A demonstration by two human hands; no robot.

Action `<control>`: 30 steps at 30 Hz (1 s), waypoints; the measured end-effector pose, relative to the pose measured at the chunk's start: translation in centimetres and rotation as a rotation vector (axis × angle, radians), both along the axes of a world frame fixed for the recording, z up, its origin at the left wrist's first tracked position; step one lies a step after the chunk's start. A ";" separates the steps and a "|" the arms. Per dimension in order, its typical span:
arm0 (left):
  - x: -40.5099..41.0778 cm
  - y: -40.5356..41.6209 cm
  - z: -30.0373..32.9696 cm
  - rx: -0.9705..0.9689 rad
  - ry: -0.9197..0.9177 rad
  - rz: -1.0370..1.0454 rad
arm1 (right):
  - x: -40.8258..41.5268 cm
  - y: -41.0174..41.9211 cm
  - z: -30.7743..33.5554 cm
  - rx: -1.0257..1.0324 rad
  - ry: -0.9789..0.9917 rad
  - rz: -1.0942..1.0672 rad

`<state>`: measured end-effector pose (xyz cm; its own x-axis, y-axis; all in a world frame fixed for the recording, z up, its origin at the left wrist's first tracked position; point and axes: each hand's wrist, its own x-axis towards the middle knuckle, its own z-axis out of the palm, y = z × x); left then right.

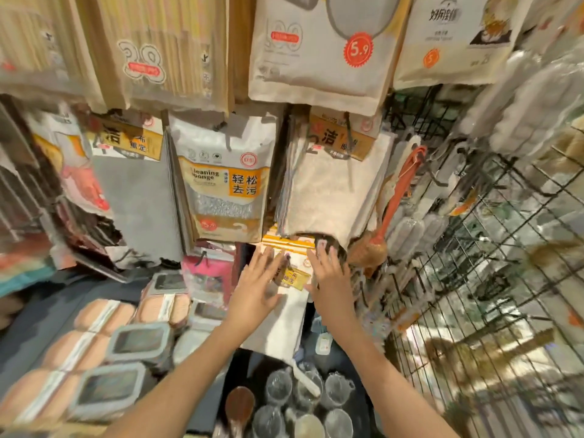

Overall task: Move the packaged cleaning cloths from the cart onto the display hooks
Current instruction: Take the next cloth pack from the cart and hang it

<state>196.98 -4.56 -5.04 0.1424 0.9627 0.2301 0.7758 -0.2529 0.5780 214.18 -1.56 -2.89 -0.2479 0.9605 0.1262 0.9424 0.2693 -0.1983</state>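
Fingers [268, 263] spread flanking white cloth pack [284, 324] beneath hanging packs [335, 184].

Warm indoor light, wide-angle view, heavy smear toward the edges.

Yellowish light falls evenly on the hanging packages, brightest on the white pack with the red price sticker [358, 52] at the top. The sponge pack [226, 181] in the middle is the sharpest thing, its print legible. Both hands, left hand [257, 287] and right hand [328, 281], are soft with motion blur. The wire grid [493, 248] on the right bends with lens distortion and streaks, with pale glare behind it. The lower left corner is dim and blotchy.
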 end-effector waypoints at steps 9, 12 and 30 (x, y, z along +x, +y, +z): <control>-1.1 1.1 -3.1 -0.136 0.262 0.027 | -0.9 -0.2 -3.4 -0.054 -0.018 -0.008; -0.9 1.6 -3.6 -0.169 0.259 0.015 | -0.7 0.1 -3.5 -0.049 -0.038 0.002; -0.9 4.2 -3.3 -0.178 0.270 0.033 | -0.6 2.7 -2.4 -0.198 -0.012 0.017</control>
